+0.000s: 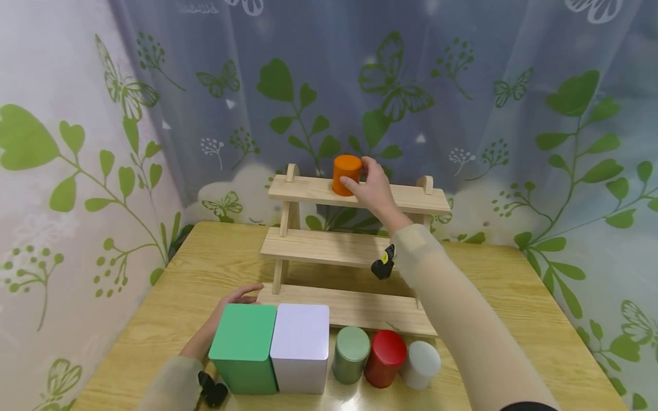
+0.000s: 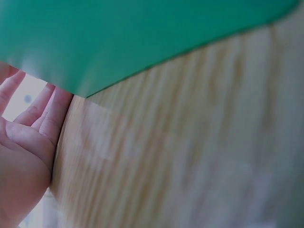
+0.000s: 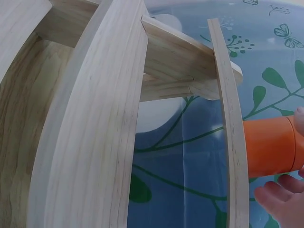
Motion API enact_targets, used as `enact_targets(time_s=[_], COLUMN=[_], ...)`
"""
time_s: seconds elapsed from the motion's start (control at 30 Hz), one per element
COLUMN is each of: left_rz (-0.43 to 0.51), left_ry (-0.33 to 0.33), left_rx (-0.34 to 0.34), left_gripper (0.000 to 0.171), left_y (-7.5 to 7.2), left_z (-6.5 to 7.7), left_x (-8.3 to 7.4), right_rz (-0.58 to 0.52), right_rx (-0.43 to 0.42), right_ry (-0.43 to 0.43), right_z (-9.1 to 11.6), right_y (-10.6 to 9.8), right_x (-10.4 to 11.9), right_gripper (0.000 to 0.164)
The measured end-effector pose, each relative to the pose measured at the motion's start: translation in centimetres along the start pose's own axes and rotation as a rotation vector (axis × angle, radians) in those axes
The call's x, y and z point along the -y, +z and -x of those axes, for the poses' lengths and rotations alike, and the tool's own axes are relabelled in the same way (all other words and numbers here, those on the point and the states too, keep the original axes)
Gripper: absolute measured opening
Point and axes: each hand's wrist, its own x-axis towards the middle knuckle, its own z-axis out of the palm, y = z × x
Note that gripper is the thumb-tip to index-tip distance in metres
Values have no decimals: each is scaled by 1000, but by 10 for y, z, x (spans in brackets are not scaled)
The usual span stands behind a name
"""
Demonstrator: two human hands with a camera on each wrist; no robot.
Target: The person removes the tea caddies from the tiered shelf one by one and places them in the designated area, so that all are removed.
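An orange canister stands upright on the top board of a three-tier wooden shelf. My right hand holds it from the right, the thumb across its front and a finger by its far side. In the right wrist view the orange canister shows beyond the top board, with part of the right hand at the frame's edge. Down on the table, my left hand lies behind and left of a green box. Its fingers look loosely extended and hold nothing in the left wrist view.
A pale lavender box stands against the green one. To its right are a sage-green canister, a red canister and a white canister, in front of the lowest board. A patterned curtain hangs behind the wooden table.
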Motion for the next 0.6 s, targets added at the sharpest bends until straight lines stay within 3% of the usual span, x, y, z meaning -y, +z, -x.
enact_targets(time_s=[0.43, 0.5, 0.6], left_rz=[2, 25, 145], left_ry=[22, 78, 200], left_rx=[0, 16, 75], left_gripper=[49, 45, 44], left_y=[1, -1, -5], left_z=[1, -2, -9], left_x=[-4, 1, 8], right_rz=[-37, -38, -38], right_rx=[10, 1, -9], right_ry=[84, 90, 101], right_z=[-9, -10, -10], right_y=[7, 8, 9], right_x=[4, 3, 2], right_gripper=[71, 70, 69])
